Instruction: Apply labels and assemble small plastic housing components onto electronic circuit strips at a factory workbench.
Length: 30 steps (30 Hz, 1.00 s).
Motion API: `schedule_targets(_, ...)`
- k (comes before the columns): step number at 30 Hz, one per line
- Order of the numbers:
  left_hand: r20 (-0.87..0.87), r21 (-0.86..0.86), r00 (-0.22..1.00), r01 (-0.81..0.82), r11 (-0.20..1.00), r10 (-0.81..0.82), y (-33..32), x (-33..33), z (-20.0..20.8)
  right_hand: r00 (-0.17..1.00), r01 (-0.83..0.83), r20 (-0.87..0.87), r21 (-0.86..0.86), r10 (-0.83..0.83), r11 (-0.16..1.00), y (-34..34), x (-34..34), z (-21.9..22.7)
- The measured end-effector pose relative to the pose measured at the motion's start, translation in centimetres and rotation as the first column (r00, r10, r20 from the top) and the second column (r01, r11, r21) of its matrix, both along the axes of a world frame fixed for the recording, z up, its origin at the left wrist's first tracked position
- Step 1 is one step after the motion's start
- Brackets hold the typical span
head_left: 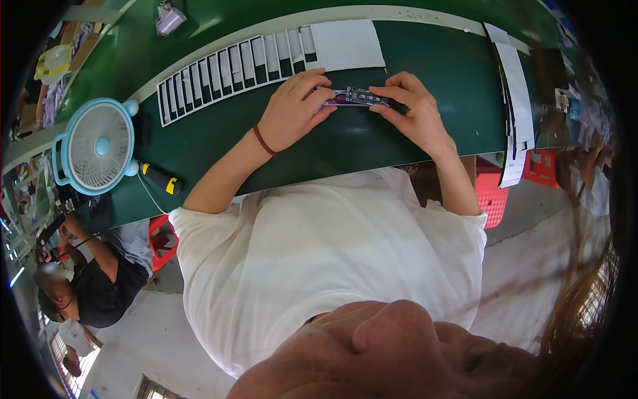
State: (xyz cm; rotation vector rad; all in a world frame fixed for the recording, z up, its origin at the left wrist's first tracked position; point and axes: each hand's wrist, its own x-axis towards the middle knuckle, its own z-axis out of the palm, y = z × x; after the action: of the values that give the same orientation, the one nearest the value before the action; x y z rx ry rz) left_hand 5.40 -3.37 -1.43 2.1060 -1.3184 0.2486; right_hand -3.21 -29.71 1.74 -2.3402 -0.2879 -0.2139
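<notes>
A narrow purple strip-shaped circuit board (pixel 355 98) lies on the green table (pixel 212 143) between both hands. My left hand (pixel 292 110) grips its left end with curled fingers; a red cord circles that wrist. My right hand (pixel 412 110) pinches its right end with thumb and fingertips. The middle of the board shows small dark components. Just behind the hands lies a row of white paper strips (pixel 232 66) fanned out in an overlapping line, ending in a larger white sheet (pixel 347 43).
A light blue desk fan (pixel 96 146) stands at the table's left end, with a black and yellow tool (pixel 161 179) beside it. More white strips (pixel 517 100) lie at the right. Another person in a black shirt (pixel 100 279) sits lower left. Red stools (pixel 492 189) stand under the table.
</notes>
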Motion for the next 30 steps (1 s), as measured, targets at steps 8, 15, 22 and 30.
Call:
schedule_targets(8,0.089,0.020,0.993,-0.081,0.997,0.079,-0.5,-0.6,-0.1,0.997,0.031,0.069,-0.009,-0.030,0.999,-0.2,-0.8,-1.1)
schedule_targets(15,0.233,0.094,0.971,-0.073,0.993,0.049,-0.2,-0.7,-0.1,0.995,0.057,0.079,0.010,-0.058,0.998,0.2,-1.0,-1.4)
schedule_targets(22,0.157,0.246,0.986,-0.091,0.965,0.053,-1.6,-0.6,1.9,0.983,-0.048,0.175,-0.095,0.064,0.994,0.3,0.5,-0.8)
schedule_targets(30,0.008,0.224,0.999,0.041,0.974,-0.044,-1.0,0.3,2.1,0.993,-0.116,0.036,0.019,0.115,0.993,-0.3,1.5,-1.2)
